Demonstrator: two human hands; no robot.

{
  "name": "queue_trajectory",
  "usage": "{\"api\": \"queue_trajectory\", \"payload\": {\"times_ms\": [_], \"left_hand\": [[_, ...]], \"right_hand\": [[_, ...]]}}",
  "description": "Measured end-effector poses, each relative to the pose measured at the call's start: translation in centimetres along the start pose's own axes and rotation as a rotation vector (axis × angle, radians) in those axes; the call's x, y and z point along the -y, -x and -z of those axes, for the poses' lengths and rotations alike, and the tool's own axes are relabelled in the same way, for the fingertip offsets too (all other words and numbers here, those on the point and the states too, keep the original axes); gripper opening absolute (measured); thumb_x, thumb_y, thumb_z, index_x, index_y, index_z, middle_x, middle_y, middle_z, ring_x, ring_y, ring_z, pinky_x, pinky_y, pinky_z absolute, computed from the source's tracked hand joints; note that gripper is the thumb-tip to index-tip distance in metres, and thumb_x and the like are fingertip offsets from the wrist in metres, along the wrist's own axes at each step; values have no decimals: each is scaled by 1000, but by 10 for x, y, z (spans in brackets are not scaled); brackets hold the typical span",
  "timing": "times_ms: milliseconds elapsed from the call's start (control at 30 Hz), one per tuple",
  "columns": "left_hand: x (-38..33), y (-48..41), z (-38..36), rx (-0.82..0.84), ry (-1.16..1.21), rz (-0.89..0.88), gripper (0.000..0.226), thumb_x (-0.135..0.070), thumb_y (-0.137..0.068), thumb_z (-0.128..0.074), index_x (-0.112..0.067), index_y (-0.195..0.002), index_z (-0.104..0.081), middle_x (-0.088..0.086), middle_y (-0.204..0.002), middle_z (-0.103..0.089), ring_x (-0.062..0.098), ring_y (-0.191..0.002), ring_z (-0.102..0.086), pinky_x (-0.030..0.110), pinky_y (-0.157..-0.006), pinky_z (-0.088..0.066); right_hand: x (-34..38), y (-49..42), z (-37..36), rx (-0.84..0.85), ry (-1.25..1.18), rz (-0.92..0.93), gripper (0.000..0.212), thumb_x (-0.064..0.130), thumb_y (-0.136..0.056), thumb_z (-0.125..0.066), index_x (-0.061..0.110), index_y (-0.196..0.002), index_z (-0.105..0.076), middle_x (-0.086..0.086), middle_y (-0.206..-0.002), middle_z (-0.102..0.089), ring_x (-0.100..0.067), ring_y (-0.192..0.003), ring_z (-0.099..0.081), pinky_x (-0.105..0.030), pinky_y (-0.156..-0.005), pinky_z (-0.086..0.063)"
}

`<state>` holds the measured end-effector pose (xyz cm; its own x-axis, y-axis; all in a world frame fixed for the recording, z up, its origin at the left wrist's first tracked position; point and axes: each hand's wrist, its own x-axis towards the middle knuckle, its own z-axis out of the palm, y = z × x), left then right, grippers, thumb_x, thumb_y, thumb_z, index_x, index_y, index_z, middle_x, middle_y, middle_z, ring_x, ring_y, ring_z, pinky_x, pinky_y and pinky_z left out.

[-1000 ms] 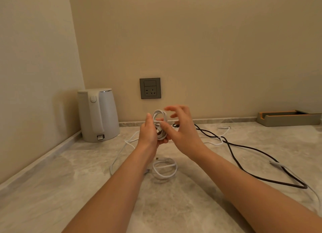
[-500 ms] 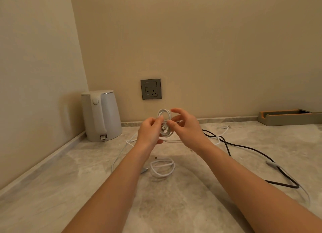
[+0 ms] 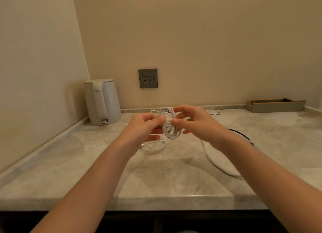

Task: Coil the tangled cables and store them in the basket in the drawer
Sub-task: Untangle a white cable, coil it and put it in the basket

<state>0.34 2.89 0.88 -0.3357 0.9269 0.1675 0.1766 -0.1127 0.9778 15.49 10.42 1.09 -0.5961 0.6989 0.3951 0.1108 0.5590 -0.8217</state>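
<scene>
Our left hand (image 3: 144, 126) and right hand (image 3: 196, 124) pinch the white cable coil (image 3: 169, 128) above the marble counter (image 3: 156, 180), mid-width, its oval upright. A kettle (image 3: 102, 102) stands in the far-left corner, against beige walls (image 3: 209, 41).

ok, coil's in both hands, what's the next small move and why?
Probably tuck the loose plug through the coil to lock it: the left hand and right hand pinch the coil above the counter, and the plug sits free inside the loop.
</scene>
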Motion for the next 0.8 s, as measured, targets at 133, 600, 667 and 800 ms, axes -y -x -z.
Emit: {"api": "queue_trajectory", "payload": {"times_ms": [133, 600, 667, 800], "left_hand": [[-3, 38, -16, 47, -31, 11, 10, -21, -87, -67, -11, -82, -66, 6, -77, -70, 7, -63, -65, 18, -56, -50], [28, 143, -107, 385, -50, 185, 13, -19, -87, -65, -11, -78, -61, 3, -72, -71, 7, -59, -67, 13, -48, -49], [40, 149, -123, 435, -63, 210, 13, -20, -88, -63, -10, -81, -62, 3, -73, -71, 6, -60, -67, 13, -48, -49], [71, 167, -163, 528, -94, 278, 13, -21, -90, -63, -9, -83, -65, 0, -71, -71, 5, -63, -68, 12, -48, -48]], "right_hand": [[5, 41, 10, -11, -39, -41, 14, 21, -93, -57, 21, -106, -63, 2, -86, -67, -3, -65, -61, -19, -59, -47], [-21, 189, 62, 82, 149, -140, 8, 20, -88, -62, 14, -93, -66, -1, -71, -65, -7, -61, -60, -26, -61, -51], [-32, 206, 71, 115, 163, -176, 11, 21, -88, -62, 13, -95, -66, -8, -75, -67, -11, -65, -62, -24, -61, -52], [-59, 251, 88, 165, 179, -283, 12, 20, -89, -62, 11, -97, -67, -10, -77, -70, -11, -67, -64, -25, -65, -53]]}}
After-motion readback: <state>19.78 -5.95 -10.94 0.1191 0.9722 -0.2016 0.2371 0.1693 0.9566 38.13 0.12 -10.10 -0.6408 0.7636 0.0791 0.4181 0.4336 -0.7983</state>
